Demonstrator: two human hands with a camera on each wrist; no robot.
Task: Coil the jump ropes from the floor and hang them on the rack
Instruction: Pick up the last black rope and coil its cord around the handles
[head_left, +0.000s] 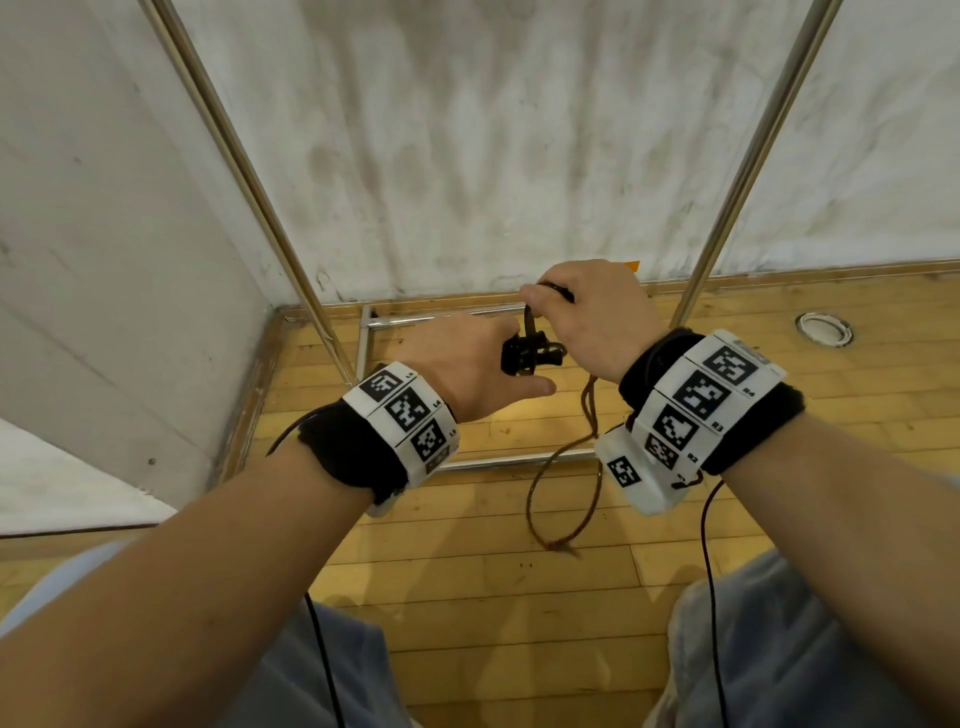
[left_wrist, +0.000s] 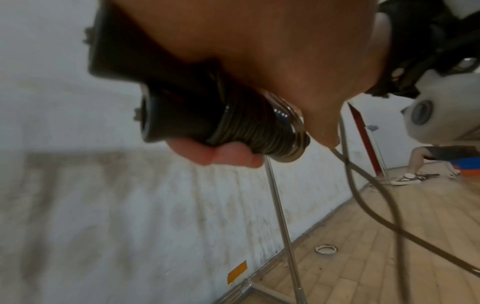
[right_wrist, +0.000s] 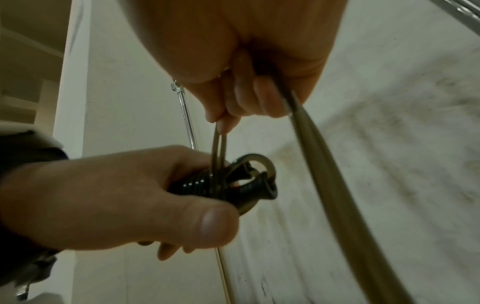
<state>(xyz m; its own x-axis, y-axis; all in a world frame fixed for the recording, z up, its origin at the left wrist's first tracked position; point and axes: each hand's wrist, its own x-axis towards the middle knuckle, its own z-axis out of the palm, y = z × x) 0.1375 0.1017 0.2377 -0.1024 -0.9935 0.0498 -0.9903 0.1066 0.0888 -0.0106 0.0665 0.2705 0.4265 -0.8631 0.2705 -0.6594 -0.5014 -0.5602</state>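
Observation:
My left hand (head_left: 483, 364) grips the black jump rope handles (head_left: 530, 356), with brown cord wound tightly round them (left_wrist: 249, 131). The wound handles (right_wrist: 233, 185) show in the right wrist view, held in my left hand (right_wrist: 130, 195). Just above, my right hand (head_left: 592, 317) pinches a doubled strand of the cord (right_wrist: 219, 148) that runs down to the wound turns. A loose loop of rope (head_left: 563, 493) hangs below my hands towards the wooden floor. The metal rack's uprights (head_left: 244, 171) rise to the left and right in front of me.
The rack's base bars (head_left: 441, 317) lie on the wooden floor by the white wall. A round floor fitting (head_left: 823, 328) sits at the right. An orange tape patch (left_wrist: 237, 271) marks the wall. Another person's legs (left_wrist: 415, 164) are far off.

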